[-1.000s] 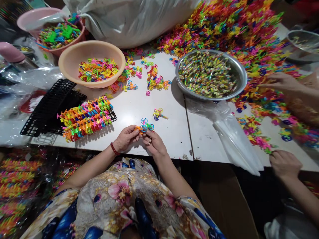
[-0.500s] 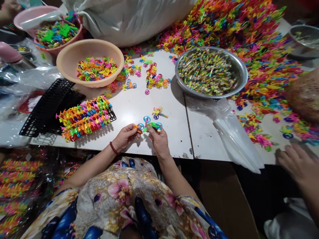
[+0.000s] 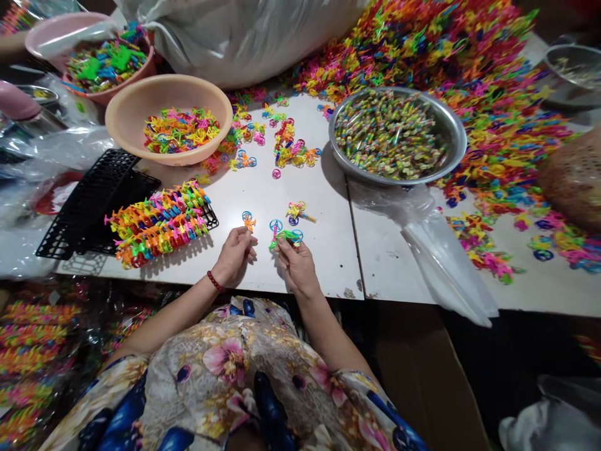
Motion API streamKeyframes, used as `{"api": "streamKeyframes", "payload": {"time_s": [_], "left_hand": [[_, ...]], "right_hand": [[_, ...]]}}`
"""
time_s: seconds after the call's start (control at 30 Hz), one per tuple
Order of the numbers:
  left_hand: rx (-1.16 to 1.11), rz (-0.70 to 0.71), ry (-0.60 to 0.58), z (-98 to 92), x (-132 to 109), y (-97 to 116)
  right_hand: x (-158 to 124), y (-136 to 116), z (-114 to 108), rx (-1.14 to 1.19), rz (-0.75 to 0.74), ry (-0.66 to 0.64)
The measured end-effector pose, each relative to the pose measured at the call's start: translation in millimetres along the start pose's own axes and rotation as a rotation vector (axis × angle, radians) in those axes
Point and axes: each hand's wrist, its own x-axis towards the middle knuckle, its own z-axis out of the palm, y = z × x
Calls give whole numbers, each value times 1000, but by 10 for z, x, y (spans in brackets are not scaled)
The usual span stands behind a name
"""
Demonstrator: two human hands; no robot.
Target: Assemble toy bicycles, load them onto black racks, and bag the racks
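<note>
My left hand, with a red bead bracelet at the wrist, pinches a small orange plastic toy piece that has a blue wheel. My right hand is closed on several small plastic toy pieces, pink and green with blue wheels. A gap of white tabletop separates the hands. Just beyond the right hand lies a yellow toy piece with a dark blue wheel and a small candy tube against it. To the left, rows of colourful toys stand in a black plastic rack.
A peach basin holds loose toy pieces. The steel bowl is full of small wrapped candy tubes. Clear plastic bags hang over the table's front edge. A large heap of toy pieces covers the back right. More black racks lie left.
My left hand has drawn away to the left with the orange piece, apart from the right hand's pieces. Another person's hand at the right edge has gone out of view.
</note>
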Motion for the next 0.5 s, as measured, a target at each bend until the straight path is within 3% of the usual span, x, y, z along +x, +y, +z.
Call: {"api": "streamKeyframes", "payload": {"time_s": [0.1, 0.23, 0.37, 0.5], "left_hand": [[91, 136, -74, 18, -74, -16], [33, 186, -223, 58, -142, -65], [-176, 108, -119, 108, -144, -70], [-318, 78, 3, 64, -97, 86]], "right_hand": [[-27, 14, 38, 42, 84, -77], [-94, 120, 153, 64, 128, -119], [-192, 294, 208, -111, 129, -190], [-228, 339, 105, -436, -3, -271]]}}
